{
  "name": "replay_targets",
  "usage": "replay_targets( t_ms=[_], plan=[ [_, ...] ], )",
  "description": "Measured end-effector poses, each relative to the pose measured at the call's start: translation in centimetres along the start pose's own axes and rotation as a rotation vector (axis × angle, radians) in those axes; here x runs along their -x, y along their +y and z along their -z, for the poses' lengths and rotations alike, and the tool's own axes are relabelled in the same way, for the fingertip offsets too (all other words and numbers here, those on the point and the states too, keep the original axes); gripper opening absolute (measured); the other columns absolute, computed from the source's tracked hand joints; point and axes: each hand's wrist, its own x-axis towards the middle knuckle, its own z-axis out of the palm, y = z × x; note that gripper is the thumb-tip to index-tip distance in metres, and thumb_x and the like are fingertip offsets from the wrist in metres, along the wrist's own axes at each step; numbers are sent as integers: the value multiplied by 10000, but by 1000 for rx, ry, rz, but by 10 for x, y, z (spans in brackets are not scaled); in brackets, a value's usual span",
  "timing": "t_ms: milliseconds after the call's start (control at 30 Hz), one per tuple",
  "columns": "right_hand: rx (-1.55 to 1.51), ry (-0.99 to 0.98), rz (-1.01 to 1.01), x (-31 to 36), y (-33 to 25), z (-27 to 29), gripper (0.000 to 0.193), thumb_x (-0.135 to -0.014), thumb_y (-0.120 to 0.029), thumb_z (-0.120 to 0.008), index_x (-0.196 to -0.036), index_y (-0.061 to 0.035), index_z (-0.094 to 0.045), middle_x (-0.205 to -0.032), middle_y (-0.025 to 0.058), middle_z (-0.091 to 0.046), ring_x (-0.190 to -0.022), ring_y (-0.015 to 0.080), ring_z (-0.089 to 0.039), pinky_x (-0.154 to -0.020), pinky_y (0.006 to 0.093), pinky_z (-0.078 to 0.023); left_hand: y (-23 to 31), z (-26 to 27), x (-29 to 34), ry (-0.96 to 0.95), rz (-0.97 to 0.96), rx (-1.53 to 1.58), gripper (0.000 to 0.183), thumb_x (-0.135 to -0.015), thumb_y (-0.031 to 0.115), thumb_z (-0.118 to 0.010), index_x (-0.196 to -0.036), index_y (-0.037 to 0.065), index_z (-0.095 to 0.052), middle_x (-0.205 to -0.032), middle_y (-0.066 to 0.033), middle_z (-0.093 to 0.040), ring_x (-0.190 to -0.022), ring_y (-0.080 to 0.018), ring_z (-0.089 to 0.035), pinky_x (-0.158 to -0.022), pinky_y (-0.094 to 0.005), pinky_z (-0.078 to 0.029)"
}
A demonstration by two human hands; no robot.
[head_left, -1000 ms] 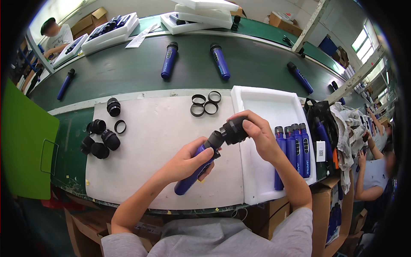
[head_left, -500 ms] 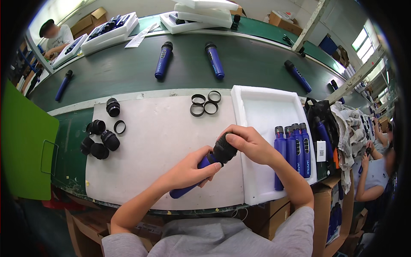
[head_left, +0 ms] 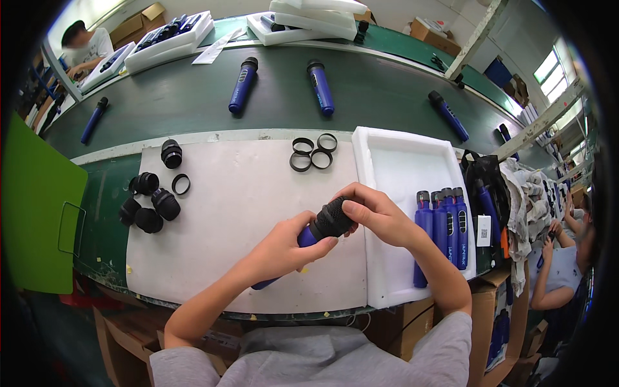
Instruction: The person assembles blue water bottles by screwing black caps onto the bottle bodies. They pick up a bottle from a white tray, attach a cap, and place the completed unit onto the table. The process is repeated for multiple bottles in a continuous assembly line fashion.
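Blue microphone body (head_left: 307,237) is held above the pale mat (head_left: 193,258), its upper end pointing between 1 and 2 o'clock. The left hand (head_left: 278,248) has its fingers wrapped round it; the right hand (head_left: 380,219) grips the black mesh head (head_left: 334,218) with fingers and thumb. Apart 1 second ago, these 2 parts now meet, so joining them seems under way, though fingers partly hide the seam and I cannot tell how tight it is. From there, 4 black rings (head_left: 300,169) lie at 12 o'clock.
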Motion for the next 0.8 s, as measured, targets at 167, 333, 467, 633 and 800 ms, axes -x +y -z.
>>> replay_targets(
  t_ms=[167,333,467,633,800],
  plan=[
    [6,0,-4,-1,1,-5,390,-1056,-364,-528,-1200,-4,-574,-956,74,-663,-781,113,-636,-701,269,-512,-14,-2,-3,122,-127,-102,465,-870,314,-767,-1142,-9,-574,-812,-73,-647,-659,-143,-637,-583,-295,-526],
    [62,19,-29,1,-4,-7,383,-1052,-360,-541,-1204,-11,-583,-925,68,-672,-752,114,-643,-680,263,-511,-12,-3,-1,190,-210,-240,506,-833,334,-813,-1121,-18,-589,-863,-131,-686,-696,-203,-664,-652,-339,-542],
    [131,40,-57,2,-7,-8,375,-1040,-365,-564,-1132,-4,-611,-813,57,-671,-692,111,-637,-643,264,-505,-12,-3,-1,181,-162,-315,453,-834,323,-811,-1073,-13,-622,-826,-131,-691,-690,-217,-671,-655,-341,-537],
    [395,68,-224,2,-15,-7,401,-1019,-405,-585,-1068,-10,-632,-685,50,-640,-614,134,-621,-605,285,-498,-16,-8,-2,251,-238,-498,428,-827,323,-814,-1041,0,-633,-822,-159,-698,-701,-295,-690,-656,-377,-539],
    [445,93,-19,4,-16,-6,415,-996,-363,-615,-1234,-24,-624,-940,103,-691,-824,188,-656,-757,323,-515,-17,-10,2,314,-298,-545,437,-822,333,-818,-1039,4,-629,-840,-178,-699,-729,-340,-693,-671,-401,-540]
  ],
)
